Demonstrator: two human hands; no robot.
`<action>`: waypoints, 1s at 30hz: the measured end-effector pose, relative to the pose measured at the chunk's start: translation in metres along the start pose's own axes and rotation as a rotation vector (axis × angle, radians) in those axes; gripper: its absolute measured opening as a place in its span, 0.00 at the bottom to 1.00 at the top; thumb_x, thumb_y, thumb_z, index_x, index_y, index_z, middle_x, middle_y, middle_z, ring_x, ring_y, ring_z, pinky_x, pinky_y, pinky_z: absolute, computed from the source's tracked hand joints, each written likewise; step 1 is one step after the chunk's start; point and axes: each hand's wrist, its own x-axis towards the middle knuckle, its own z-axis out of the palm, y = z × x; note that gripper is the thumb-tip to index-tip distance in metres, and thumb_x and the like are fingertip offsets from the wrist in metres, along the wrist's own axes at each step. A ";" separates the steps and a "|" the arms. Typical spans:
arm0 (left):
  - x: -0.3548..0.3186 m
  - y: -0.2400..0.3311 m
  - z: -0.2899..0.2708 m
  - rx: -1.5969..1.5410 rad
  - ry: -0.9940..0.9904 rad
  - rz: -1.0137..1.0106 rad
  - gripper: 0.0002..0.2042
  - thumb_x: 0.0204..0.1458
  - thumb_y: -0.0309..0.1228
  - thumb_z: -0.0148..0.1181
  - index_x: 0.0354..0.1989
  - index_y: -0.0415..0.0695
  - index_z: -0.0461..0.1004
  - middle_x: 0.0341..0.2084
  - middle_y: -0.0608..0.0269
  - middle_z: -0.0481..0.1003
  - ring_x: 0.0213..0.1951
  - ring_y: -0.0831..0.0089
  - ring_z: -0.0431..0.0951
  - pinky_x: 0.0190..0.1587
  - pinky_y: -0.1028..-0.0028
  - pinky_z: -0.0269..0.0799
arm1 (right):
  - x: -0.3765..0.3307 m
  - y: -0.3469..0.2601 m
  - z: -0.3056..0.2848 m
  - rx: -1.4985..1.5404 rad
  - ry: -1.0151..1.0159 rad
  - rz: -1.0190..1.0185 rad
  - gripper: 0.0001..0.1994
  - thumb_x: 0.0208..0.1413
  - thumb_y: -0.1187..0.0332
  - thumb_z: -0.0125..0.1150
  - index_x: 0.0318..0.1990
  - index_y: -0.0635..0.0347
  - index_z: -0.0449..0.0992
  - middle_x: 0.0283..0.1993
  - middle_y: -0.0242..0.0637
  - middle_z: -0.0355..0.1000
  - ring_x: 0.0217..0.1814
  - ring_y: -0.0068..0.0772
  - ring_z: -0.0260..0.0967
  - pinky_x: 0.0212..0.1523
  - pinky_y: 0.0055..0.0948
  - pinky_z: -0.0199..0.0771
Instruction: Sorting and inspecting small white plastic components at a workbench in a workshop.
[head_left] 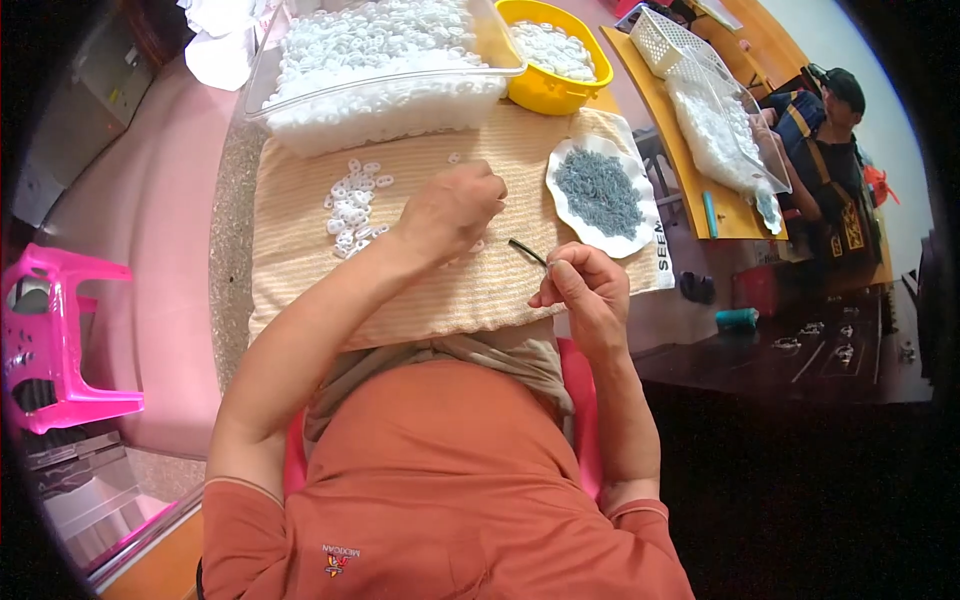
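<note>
My right hand (592, 290) pinches a thin black rod (527, 251) between thumb and fingers; the rod points up and left over the striped towel (400, 300). Left of it, my left hand (455, 212) is closed above the towel, its fingers curled under. Whatever it may hold is hidden. A loose heap of small white oval pieces with holes (350, 208) lies left of that hand. One more white piece (454, 157) sits just beyond it. To the right, a white wavy-edged dish (628, 243) holds many small grey-blue pieces (598, 190).
A large clear bin (390, 85) of white pieces stands at the back, beside a yellow basin (550, 95) of similar ones. At right, a person (825, 150) sits by another table (690, 170) bearing a bag of white pieces. A pink stool (65, 340) stands left.
</note>
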 end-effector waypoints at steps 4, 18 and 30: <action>-0.007 0.013 -0.016 -0.118 0.079 -0.032 0.06 0.53 0.29 0.58 0.33 0.38 0.75 0.30 0.52 0.73 0.33 0.55 0.75 0.35 0.63 0.71 | 0.000 0.004 0.000 -0.007 0.008 0.022 0.07 0.63 0.71 0.53 0.37 0.68 0.71 0.30 0.33 0.68 0.26 0.20 0.68 0.33 0.28 0.79; -0.069 0.073 -0.032 -0.971 -0.160 -0.489 0.08 0.57 0.32 0.59 0.35 0.38 0.77 0.26 0.71 0.74 0.26 0.86 0.72 0.28 0.83 0.69 | -0.011 0.009 0.021 -0.032 -0.101 -0.015 0.05 0.60 0.73 0.58 0.39 0.66 0.72 0.34 0.32 0.70 0.32 0.21 0.71 0.35 0.20 0.73; -0.076 0.072 -0.024 -1.186 -0.115 -0.538 0.08 0.58 0.32 0.59 0.37 0.39 0.76 0.24 0.71 0.75 0.26 0.85 0.73 0.30 0.82 0.71 | -0.010 0.018 0.023 0.022 -0.137 -0.044 0.07 0.60 0.72 0.57 0.37 0.70 0.73 0.36 0.38 0.68 0.28 0.23 0.69 0.31 0.25 0.79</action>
